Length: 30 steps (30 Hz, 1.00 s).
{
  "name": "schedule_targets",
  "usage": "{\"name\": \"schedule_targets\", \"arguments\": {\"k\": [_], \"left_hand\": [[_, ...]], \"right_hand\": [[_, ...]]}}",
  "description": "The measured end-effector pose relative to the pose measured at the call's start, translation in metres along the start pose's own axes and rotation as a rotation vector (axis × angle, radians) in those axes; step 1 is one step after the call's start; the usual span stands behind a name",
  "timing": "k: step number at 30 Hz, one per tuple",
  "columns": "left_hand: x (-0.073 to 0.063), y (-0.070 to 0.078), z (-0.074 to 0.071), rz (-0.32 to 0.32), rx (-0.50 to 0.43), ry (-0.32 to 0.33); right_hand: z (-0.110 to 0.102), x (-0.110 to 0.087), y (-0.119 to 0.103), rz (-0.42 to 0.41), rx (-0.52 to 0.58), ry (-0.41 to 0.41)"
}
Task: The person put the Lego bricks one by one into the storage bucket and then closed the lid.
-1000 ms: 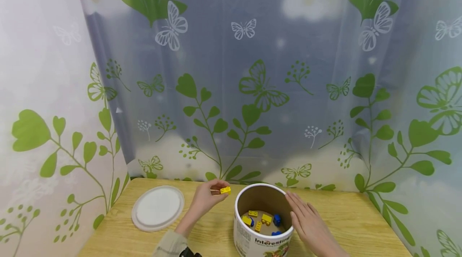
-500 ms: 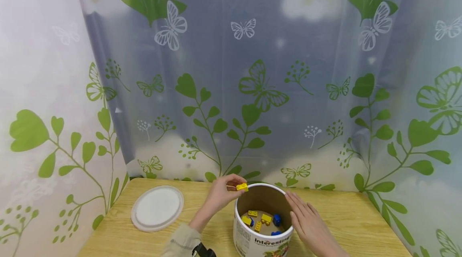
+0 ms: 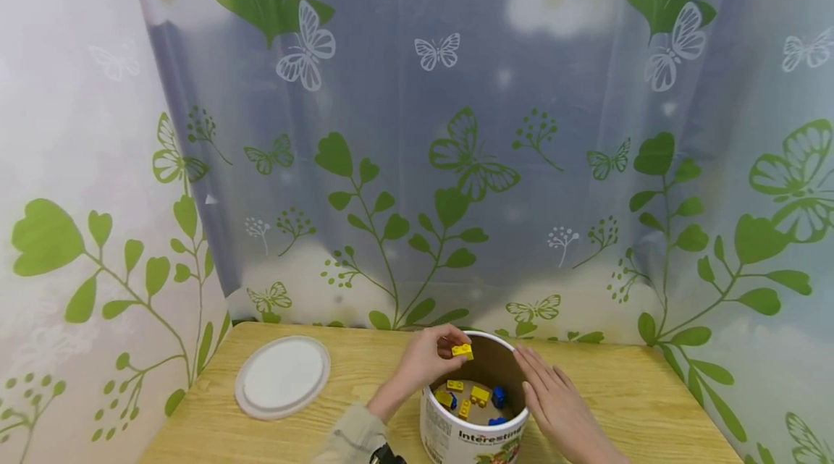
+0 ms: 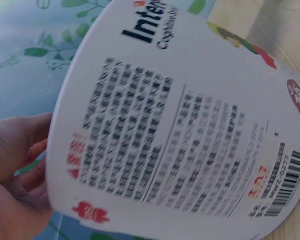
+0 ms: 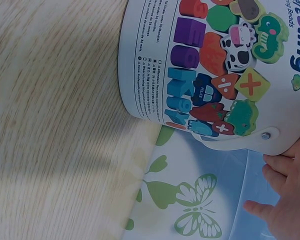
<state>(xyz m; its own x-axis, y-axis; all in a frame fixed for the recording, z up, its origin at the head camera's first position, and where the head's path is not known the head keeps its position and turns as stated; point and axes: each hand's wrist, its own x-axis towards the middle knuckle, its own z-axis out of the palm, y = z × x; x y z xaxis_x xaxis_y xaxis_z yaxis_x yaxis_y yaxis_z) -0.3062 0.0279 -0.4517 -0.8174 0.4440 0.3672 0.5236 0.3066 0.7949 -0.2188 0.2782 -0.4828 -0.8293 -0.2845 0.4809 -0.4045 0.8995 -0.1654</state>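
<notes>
A yellow toy building brick [image 3: 462,352] is pinched between the thumb and fingers of my left hand [image 3: 430,357], over the left side of the bucket's opening. The white round bucket [image 3: 438,424] stands on the table with its top uncovered. Inside it lie several yellow bricks [image 3: 479,396] and blue bricks [image 3: 498,397]. My right hand [image 3: 559,402] rests against the bucket's right rim with its fingers straight. In the left wrist view the bucket's wall hides the brick and the fingertips of my left hand [image 4: 15,170].
A white round lid [image 3: 283,377] lies flat on the wooden table [image 3: 365,406], left of the bucket. A white handle [image 5: 225,144] hangs on the bucket's side in the right wrist view. Printed curtains [image 3: 391,124] enclose the table at the back and sides.
My left hand has moved right with the yellow brick, from beside the bucket to over its opening. The right hand has stayed at the rim.
</notes>
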Motion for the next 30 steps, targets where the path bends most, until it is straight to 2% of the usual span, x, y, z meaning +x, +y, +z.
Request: {"name": "schedule_targets", "arguments": {"k": [8,16,21,25,30], "left_hand": [[0.003,0.007,0.014,0.013,0.014,-0.082],[0.006,0.009,0.020,0.029,0.113,-0.162],[0.006,0.010,0.021,0.025,0.129,-0.184],[0.006,0.011,0.020,0.027,0.111,-0.194],[0.004,0.011,0.019,0.021,0.028,-0.141]], "right_hand": [[0.001,0.000,-0.001,-0.002,-0.004,0.013],[-0.001,0.001,-0.001,0.014,0.001,0.004],[-0.001,0.001,-0.002,-0.006,-0.007,0.037],[-0.001,0.001,-0.001,0.000,0.000,0.025],[-0.001,0.001,-0.001,0.007,0.007,0.009]]}}
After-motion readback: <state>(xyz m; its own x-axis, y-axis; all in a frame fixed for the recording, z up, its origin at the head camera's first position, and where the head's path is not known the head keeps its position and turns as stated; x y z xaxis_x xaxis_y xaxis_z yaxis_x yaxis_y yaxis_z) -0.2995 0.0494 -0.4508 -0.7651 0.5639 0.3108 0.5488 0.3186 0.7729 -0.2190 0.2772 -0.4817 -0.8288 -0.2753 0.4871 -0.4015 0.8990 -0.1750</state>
